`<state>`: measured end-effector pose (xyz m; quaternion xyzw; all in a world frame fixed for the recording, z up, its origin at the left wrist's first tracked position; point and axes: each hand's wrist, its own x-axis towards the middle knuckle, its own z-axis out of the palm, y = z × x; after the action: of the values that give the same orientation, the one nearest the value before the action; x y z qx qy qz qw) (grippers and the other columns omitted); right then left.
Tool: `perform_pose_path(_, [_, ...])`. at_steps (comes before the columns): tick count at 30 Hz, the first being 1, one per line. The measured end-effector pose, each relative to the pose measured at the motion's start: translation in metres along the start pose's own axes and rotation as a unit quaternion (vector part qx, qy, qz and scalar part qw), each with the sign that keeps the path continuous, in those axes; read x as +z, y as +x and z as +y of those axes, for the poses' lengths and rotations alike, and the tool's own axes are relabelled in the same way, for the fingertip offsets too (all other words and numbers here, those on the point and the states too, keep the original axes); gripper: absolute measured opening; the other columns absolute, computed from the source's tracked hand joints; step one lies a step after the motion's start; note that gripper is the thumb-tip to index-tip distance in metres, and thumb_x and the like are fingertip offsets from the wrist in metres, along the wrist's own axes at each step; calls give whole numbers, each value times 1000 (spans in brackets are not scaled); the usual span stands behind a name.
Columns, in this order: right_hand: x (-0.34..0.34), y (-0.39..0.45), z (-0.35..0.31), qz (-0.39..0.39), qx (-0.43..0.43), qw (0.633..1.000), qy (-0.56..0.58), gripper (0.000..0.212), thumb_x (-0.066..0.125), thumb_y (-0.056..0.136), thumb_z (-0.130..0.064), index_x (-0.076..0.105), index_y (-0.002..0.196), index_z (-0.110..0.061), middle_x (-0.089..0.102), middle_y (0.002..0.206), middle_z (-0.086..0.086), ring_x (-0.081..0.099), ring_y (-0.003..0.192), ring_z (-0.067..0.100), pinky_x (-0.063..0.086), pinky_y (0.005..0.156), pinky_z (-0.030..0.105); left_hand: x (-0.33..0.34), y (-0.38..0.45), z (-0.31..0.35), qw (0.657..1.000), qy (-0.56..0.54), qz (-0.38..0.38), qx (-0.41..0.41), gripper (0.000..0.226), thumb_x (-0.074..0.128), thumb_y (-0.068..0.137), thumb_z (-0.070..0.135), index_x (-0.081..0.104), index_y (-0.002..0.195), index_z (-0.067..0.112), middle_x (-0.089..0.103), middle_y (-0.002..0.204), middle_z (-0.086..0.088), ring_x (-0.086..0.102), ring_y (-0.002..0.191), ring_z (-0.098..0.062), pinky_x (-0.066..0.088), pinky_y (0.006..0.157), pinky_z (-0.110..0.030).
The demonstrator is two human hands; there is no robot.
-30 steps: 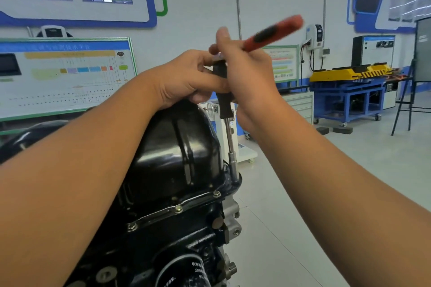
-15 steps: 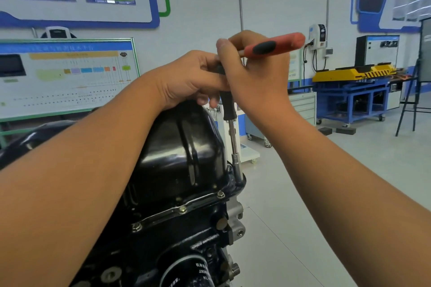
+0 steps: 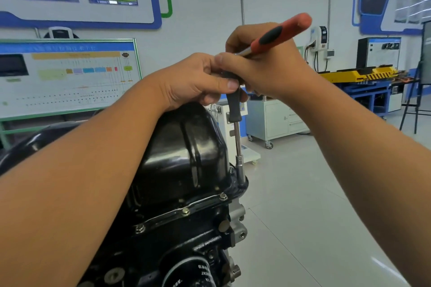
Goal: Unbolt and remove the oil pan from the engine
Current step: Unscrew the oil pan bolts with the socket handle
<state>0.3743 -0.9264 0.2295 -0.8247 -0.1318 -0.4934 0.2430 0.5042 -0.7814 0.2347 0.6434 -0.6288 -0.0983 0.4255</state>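
Note:
The glossy black oil pan [image 3: 186,147] sits on top of the upturned black engine [image 3: 177,240], with bolts [image 3: 185,211] along its flange. A ratchet with a red and black handle [image 3: 279,32] drives a long black-gripped extension [image 3: 234,109] whose socket [image 3: 240,170] stands on a bolt at the pan's far right corner. My left hand [image 3: 196,79] holds the top of the extension, fingers curled round it. My right hand [image 3: 263,65] grips the ratchet near its head, the handle sticking out to the upper right.
A grey wheeled cabinet [image 3: 277,119] and a blue bench with yellow equipment [image 3: 363,81] stand on the pale floor to the right. A display board [image 3: 67,77] hangs on the wall at left. An oil filter [image 3: 193,272] juts from the engine's front.
The ratchet handle has swung from pointing right and level to tilting up to the right again. Both hands stay at the top of the extension; the socket remains on the same bolt.

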Motion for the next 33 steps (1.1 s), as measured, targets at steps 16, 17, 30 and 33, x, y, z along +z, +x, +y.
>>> perform_pose_path(16, [-9,21,6,114,44,988,96,23,71,96,-26,67,93,-4,69,78,12,66,49,12,54,47,26,1,0,-1,999,-3,19,-31,20,67,94,20,67,113,11,78,107,-19,37,50,-9,27,48,-20])
perform_pose_path(17, [-16,25,5,129,50,980,143,22,71,96,-24,64,90,-3,68,77,14,63,45,18,53,44,32,1,0,0,999,0,22,-28,20,67,94,20,66,112,12,78,107,-19,38,51,-9,28,48,-19])
perform_pose_path(30, [74,-141,67,160,424,746,488,38,53,106,-36,63,80,-9,48,59,3,23,40,12,23,40,22,6,-2,0,994,39,100,-11,28,86,79,31,72,99,18,75,88,-12,47,55,-17,41,47,-23])
perform_pose_path(33, [101,-185,70,122,407,706,567,27,66,98,-30,69,79,-10,47,61,7,21,36,11,24,39,18,4,-3,2,998,21,59,-16,24,72,95,24,72,118,21,77,112,-16,60,61,-14,50,55,-20])
